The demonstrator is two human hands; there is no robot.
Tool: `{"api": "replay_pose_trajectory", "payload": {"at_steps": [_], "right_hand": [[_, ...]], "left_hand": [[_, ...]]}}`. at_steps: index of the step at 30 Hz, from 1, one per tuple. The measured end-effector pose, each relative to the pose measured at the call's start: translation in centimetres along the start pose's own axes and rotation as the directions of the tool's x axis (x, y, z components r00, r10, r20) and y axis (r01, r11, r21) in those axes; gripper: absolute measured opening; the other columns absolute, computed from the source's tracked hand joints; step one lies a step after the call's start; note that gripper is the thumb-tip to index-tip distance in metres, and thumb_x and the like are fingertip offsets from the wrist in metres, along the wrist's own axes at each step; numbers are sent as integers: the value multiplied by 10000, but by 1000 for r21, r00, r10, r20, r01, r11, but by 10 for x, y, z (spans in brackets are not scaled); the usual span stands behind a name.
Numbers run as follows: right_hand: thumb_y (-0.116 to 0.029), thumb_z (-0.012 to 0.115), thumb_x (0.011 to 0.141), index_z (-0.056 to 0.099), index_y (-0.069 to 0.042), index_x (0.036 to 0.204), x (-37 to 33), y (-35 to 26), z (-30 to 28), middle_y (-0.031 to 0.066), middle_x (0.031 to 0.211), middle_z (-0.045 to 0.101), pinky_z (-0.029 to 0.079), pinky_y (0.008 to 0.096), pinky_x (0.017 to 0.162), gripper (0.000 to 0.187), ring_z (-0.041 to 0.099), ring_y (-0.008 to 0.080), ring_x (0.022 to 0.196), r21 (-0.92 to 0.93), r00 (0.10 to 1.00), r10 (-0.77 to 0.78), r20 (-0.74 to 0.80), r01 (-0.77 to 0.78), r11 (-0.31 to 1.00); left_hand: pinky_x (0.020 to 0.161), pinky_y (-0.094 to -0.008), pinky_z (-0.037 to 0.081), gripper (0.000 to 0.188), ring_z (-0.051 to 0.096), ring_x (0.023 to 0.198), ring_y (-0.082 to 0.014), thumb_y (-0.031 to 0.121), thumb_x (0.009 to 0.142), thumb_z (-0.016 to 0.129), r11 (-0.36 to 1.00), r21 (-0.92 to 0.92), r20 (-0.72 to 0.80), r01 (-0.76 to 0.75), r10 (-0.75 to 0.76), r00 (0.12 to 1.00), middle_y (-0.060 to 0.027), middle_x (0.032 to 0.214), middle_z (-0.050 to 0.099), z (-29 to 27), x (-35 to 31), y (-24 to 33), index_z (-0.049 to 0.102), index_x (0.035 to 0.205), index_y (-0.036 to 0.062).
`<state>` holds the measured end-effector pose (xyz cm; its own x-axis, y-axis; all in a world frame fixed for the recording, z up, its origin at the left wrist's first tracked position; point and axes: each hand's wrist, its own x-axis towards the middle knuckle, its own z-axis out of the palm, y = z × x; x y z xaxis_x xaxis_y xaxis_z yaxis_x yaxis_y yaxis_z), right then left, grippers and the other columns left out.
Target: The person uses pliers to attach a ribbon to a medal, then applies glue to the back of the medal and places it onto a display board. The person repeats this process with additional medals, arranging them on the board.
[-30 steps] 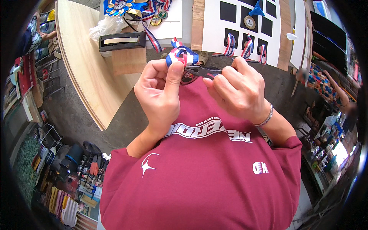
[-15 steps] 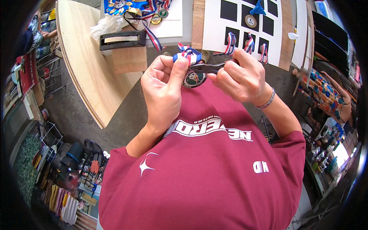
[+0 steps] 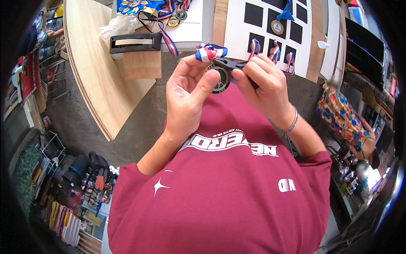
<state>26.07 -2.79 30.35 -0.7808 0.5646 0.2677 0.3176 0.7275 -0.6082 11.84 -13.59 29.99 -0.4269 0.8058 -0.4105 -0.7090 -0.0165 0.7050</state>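
Note:
Between thumb and fingers my left hand (image 3: 188, 86) holds a round medal (image 3: 220, 80) with a green centre and dark rim. Its folded red, white and blue ribbon (image 3: 210, 52) sits above the fingertips. My right hand (image 3: 265, 82) is closed round a pair of dark pliers (image 3: 230, 64). The pliers' jaws are at the medal's top edge, where the ribbon joins it. Whether they grip the metal there I cannot tell. Both hands are raised close together in front of my chest.
Ahead lies a white board (image 3: 237, 42) with black squares, a medal on a blue ribbon (image 3: 277, 27) and several striped ribbons. A black tape dispenser (image 3: 135, 43) stands left of it, near more medals (image 3: 173, 21). A curved wooden panel (image 3: 86, 63) is at left. Another person (image 3: 344, 118) is at right.
My left thumb has moved down onto the medal's face, and the medal has turned to show more green. The pliers have shifted up to the medal's top edge.

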Motion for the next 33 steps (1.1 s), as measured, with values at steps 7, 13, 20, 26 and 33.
{"api": "replay_pose_trajectory", "payload": {"at_steps": [7,13,20,26,33], "right_hand": [[-135,758,829,559,-33,716,-4,-5,-26,91,704,533,467,372,629,251,576,273,721,-82,999,-9,-32,7,997],[-186,808,726,585,-75,716,14,-14,-63,41,745,546,489,361,686,249,632,240,885,-331,958,-254,133,284,900],[-200,822,670,599,-76,706,20,-20,-63,31,783,552,493,392,749,259,635,237,942,-314,940,-282,195,332,889],[-213,829,646,601,-90,699,21,-23,-67,22,782,546,501,398,782,265,639,236,955,-306,933,-301,200,351,885],[-166,831,598,614,-43,702,26,-29,-73,47,723,539,540,436,743,270,661,274,908,-296,895,-355,269,428,854]], "left_hand": [[879,-247,531,235,669,997,-125,-15,923,668,970,243,82,0,-20,996,-124,1099,717,-10,-4,16,633,1154,-43],[853,-235,534,239,654,986,-109,-61,893,674,937,348,179,-40,-25,984,-102,1079,702,-10,-9,28,628,1127,-44],[870,-239,535,290,652,989,-110,-88,850,709,909,399,175,-124,57,983,-82,1046,690,-6,-16,35,623,1123,-38],[891,-250,539,292,670,998,-128,-100,834,718,895,409,175,-180,116,978,-95,1039,695,-9,-21,36,622,1103,-36],[872,-257,555,270,693,959,-136,-101,834,716,787,528,232,-319,227,946,-96,1024,699,-5,-25,39,632,1083,-41]]}}
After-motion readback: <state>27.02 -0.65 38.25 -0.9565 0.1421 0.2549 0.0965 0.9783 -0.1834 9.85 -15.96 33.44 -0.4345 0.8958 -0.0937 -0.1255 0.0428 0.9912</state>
